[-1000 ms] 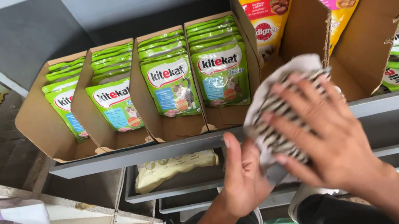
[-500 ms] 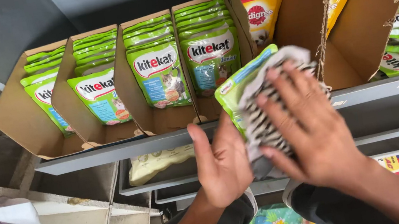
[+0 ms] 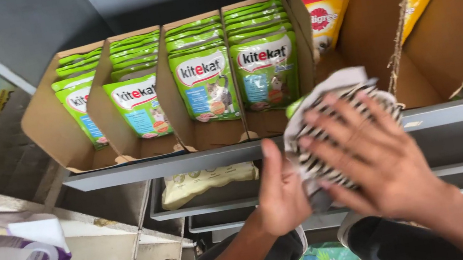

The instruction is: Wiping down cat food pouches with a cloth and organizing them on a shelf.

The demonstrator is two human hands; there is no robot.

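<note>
Both hands, left (image 3: pixel 281 194) cupping and right (image 3: pixel 377 164) fingers spread, are pressing a cloth (image 3: pixel 329 106) over a pouch (image 3: pixel 293 106) that risks slipping off the shelf (image 3: pixel 186 162).

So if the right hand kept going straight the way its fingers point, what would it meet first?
The right hand already presses a striped cloth over a green pouch. Beyond those, up and left, it would probably meet the nearest cardboard tray of green pouches, though depth is unclear.

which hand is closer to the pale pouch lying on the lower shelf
Left. The left hand is just right of the pale pouch; the right hand is farther right, spread over a striped cloth.
</note>
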